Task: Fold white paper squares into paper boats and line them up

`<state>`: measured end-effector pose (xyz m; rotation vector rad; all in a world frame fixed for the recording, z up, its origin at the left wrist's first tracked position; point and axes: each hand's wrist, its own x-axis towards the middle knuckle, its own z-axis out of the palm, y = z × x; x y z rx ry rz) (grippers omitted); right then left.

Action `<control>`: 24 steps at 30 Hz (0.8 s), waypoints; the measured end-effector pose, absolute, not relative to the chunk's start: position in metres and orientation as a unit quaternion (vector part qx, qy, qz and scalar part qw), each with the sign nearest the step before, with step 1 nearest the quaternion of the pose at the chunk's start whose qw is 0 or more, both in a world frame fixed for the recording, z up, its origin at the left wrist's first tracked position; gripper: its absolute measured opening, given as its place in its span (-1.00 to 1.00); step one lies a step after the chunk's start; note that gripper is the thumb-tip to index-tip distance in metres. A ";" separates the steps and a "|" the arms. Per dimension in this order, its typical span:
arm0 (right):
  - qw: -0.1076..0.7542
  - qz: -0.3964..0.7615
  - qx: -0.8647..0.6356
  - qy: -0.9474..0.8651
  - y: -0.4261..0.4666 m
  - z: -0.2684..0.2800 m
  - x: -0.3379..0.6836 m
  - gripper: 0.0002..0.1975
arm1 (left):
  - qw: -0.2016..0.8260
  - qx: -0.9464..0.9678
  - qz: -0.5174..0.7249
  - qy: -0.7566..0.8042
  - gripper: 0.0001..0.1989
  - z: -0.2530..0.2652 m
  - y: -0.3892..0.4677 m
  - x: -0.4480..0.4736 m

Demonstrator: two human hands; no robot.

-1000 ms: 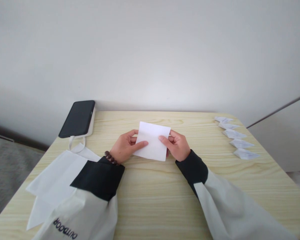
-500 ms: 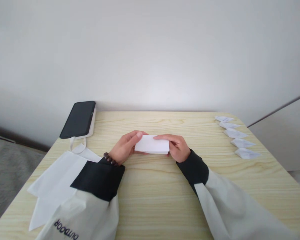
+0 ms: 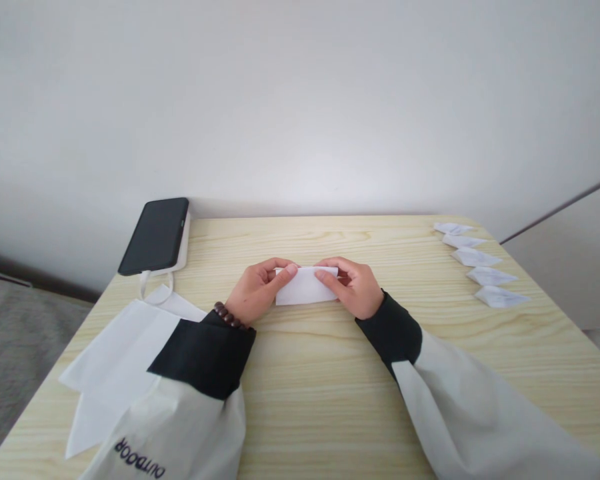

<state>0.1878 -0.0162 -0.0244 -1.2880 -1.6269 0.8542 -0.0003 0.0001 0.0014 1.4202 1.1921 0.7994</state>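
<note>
A small folded sheet of white paper (image 3: 305, 288) is held just above the middle of the table, its long side running left to right. My left hand (image 3: 260, 288) pinches its left end, thumb on the near face and fingers behind. At the other end my right hand (image 3: 354, 285) grips the paper the same way, its thumb lying near the top edge. Both thumbs press close to the upper fold. The fingers behind the sheet are mostly hidden.
Several folded white paper pieces (image 3: 484, 257) lie in a column at the table's right. White sheets (image 3: 125, 347) lie at the left, partly under my left sleeve. Behind them a black-screened device (image 3: 155, 233) sits on a white block with a white cable (image 3: 156, 293). A wall stands behind the table.
My right thumb has come down onto the paper's near face and my right fingers have gone behind its top edge. The lower flap that showed beneath the sheet no longer shows.
</note>
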 end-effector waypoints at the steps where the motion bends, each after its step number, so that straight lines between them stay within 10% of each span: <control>1: 0.434 0.336 -0.517 -0.657 -0.016 -0.025 0.188 -0.73 | 0.531 0.598 0.332 0.501 -0.63 0.001 0.000 0.000; 24: 0.428 0.329 -0.500 -0.677 -0.017 -0.020 0.187 -0.77 | 0.539 0.580 0.347 0.504 -0.67 0.001 -0.001 -0.001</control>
